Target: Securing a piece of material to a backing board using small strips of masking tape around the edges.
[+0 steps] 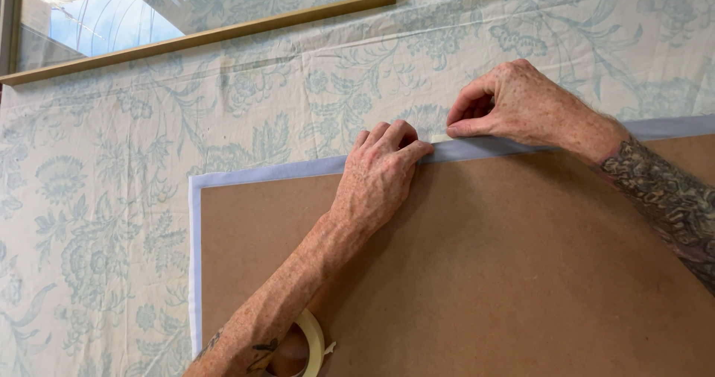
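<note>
A large brown board (484,273) lies flat, edged along its top and left sides by a pale blue-grey strip (283,170). My left hand (380,172) rests knuckles up on the board's top edge, fingertips pressing the strip. My right hand (514,105) is just to the right, thumb and forefinger pinched on the same strip at its upper edge. A roll of cream masking tape (313,340) hangs around my left forearm near the bottom of the view.
A cloth with a pale blue floral print (112,198) covers the surface under the board. A framed glass pane with a wooden edge (201,34) lies at the top left, reflecting sky.
</note>
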